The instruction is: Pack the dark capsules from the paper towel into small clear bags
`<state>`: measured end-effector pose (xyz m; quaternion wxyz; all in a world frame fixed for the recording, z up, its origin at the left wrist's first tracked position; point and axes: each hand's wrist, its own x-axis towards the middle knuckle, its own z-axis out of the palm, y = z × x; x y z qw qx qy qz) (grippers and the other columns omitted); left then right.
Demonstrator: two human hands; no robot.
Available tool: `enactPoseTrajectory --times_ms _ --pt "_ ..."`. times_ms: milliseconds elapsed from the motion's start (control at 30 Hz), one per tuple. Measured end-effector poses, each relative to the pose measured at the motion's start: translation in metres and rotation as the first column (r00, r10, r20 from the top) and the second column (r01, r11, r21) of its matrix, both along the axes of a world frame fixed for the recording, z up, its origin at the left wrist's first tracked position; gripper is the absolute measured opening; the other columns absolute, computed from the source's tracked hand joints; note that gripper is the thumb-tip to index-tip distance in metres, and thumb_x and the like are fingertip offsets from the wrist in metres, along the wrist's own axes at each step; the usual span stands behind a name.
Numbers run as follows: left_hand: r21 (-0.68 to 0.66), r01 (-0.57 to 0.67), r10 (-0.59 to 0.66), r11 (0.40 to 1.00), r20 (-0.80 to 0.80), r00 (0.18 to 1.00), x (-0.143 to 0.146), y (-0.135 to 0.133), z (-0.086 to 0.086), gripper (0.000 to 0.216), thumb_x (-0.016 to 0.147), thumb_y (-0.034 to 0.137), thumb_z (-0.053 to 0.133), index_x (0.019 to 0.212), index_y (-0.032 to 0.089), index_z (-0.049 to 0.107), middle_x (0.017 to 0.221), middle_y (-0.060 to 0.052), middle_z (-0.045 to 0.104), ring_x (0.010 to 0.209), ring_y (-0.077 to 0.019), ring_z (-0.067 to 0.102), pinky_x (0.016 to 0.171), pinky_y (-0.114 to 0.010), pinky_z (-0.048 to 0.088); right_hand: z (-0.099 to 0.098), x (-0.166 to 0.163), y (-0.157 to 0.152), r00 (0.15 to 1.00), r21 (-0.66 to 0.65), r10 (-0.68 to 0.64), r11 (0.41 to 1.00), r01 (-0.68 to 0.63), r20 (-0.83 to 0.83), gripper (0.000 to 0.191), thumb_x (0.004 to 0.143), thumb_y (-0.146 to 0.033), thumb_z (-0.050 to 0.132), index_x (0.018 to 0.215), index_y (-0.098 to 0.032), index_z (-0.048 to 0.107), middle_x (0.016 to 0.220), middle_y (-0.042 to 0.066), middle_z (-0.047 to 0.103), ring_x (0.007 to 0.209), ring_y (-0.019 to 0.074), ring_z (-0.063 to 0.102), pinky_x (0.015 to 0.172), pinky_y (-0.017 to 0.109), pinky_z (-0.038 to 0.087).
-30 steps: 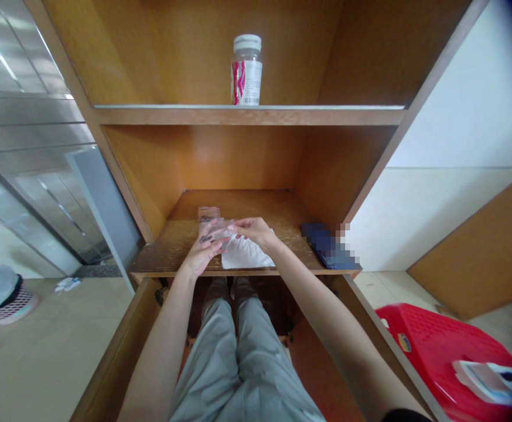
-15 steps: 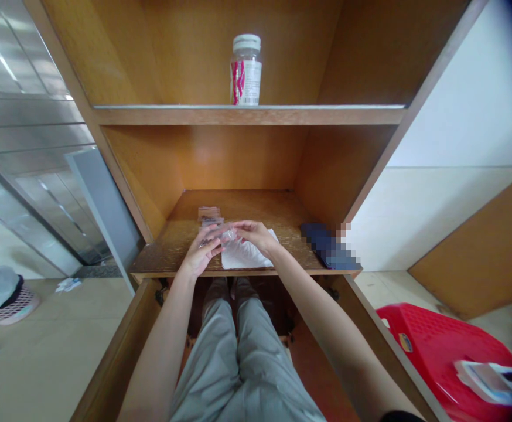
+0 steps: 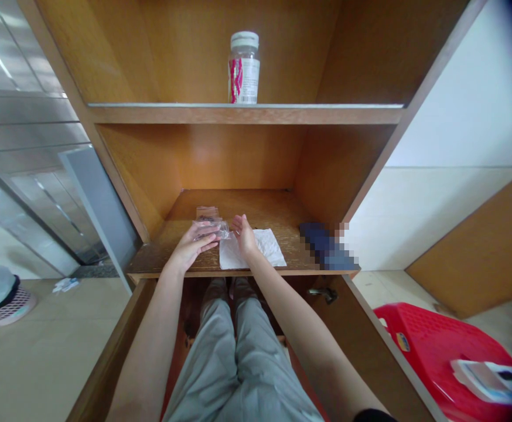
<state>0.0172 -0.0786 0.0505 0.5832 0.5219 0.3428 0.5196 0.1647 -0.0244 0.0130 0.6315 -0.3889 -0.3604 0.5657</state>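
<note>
The left hand (image 3: 190,249) curls around a clear plastic bag (image 3: 210,230), which sits just left of the white napkin (image 3: 256,249) on the wooden shelf (image 3: 247,205). The right hand (image 3: 243,234) is open, fingers loosely spread, resting at the napkin's edge.

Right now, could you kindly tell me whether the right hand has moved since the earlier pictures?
Yes, leftward: the right hand was to the right of the jar on the shelf above, and now sits directly below it.

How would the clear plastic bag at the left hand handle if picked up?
The clear plastic bag is probably floppy and light: its thin film creases by the left hand. Its glossy surface may also be slippery.
</note>
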Motion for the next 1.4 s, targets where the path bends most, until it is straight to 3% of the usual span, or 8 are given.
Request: enactPoseTrajectory --times_ms 267,467,667,867,1067,1233,1400 --pt "-0.074 0.130 -0.144 0.989 -0.245 0.959 0.001 0.016 0.001 0.047 0.056 0.016 0.074 0.096 0.017 0.049 0.090 -0.006 0.062 0.073 -0.0159 0.063 0.068 -0.036 0.052 -0.009 -0.008 0.002 1.000 0.041 0.002 0.999 -0.003 0.016 0.050 0.087 -0.049 0.021 0.113 -0.015 0.048 0.116 0.013 0.055 0.106 0.0189 0.052 0.090 0.037 0.040" --pt "-0.027 0.162 -0.161 0.987 -0.339 0.927 0.009 0.025 0.009 0.047 0.055 0.015 0.074 0.095 0.017 0.051 0.086 -0.006 0.061 0.071 -0.0153 0.061 0.065 -0.035 0.052 -0.015 -0.009 0.002 0.986 0.091 0.011 0.995 -0.027 0.165 0.062 0.084 -0.058 0.015 0.114 -0.015 0.047 0.114 0.013 0.056 0.103 0.0188 0.054 0.086 0.033 0.043" --pt "-0.028 0.108 -0.110 0.994 -0.415 0.903 0.012 0.021 0.025 0.049 0.054 0.014 0.074 0.097 0.017 0.052 0.094 -0.009 0.058 0.081 -0.0197 0.060 0.066 -0.039 0.052 -0.014 -0.008 0.001 0.995 0.133 -0.014 0.991 0.001 0.100 0.060 0.083 -0.057 0.019 0.109 -0.012 0.048 0.108 0.014 0.058 0.098 0.0179 0.056 0.086 0.032 0.043" --pt "0.002 0.133 -0.124 0.991 -0.342 0.931 0.004 0.018 0.028 0.045 0.058 0.016 0.072 0.098 0.018 0.052 0.094 -0.008 0.060 0.079 -0.0184 0.061 0.071 -0.042 0.052 -0.014 -0.007 0.000 0.988 0.190 -0.076 0.980 0.049 0.136 0.049 0.084 -0.051 0.017 0.101 -0.016 0.046 0.104 0.013 0.058 0.098 0.0172 0.056 0.084 0.032 0.043" --pt "0.061 0.105 -0.084 0.993 -0.281 0.956 0.000 0.016 0.029 0.048 0.059 0.018 0.071 0.103 0.017 0.050 0.103 -0.011 0.060 0.084 -0.0194 0.061 0.072 -0.039 0.052 -0.018 -0.005 0.001 0.973 0.231 -0.189 0.961 0.156 0.133 0.022 0.079 -0.040 0.040 0.083 -0.019 0.047 0.090 0.005 0.058 0.086 0.0152 0.056 0.080 0.029 0.042" --pt "0.135 0.088 -0.061 0.987 -0.188 0.980 0.004 0.019 0.021 0.052 0.061 0.019 0.070 0.109 0.019 0.048 0.112 -0.011 0.057 0.096 -0.0229 0.058 0.074 -0.038 0.051 -0.014 -0.003 -0.005 0.981 0.306 -0.182 0.940 0.154 0.066 0.019 0.075 -0.036 0.046 0.071 -0.019 0.052 0.075 0.001 0.056 0.075 0.0135 0.053 0.073 0.026 0.042" --pt "0.221 0.034 -0.013 0.975 -0.095 0.995 0.014 0.016 0.010 0.061 0.060 0.014 0.071 0.115 0.022 0.046 0.121 -0.009 0.052 0.109 -0.0247 0.051 0.089 -0.041 0.043 -0.009 -0.002 -0.007 0.977 0.387 -0.214 0.900 0.200 -0.006 0.010 0.069 -0.028 0.052 0.067 -0.019 0.054 0.077 0.000 0.055 0.073 0.0122 0.051 0.069 0.024 0.041"
